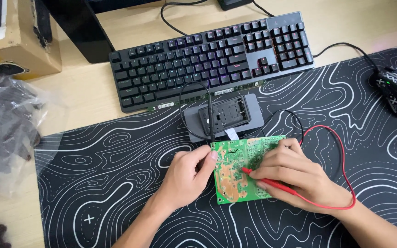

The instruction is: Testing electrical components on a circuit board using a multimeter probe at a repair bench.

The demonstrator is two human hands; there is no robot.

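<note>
With the left hand (187,177) pinching the black probe (210,124) and the right hand (295,177) pinching the red probe (265,180), both tips should rest steady on the green circuit board (235,172), copper-traced, lying solder-side up near the middle of the patterned desk mat (116,183).

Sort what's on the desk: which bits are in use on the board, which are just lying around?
In use: green circuit board; black probe in left hand; red probe in right hand; grey meter, leads running to it.

Lying about: keyboard; mouse; plastic bag; cardboard box.
</note>
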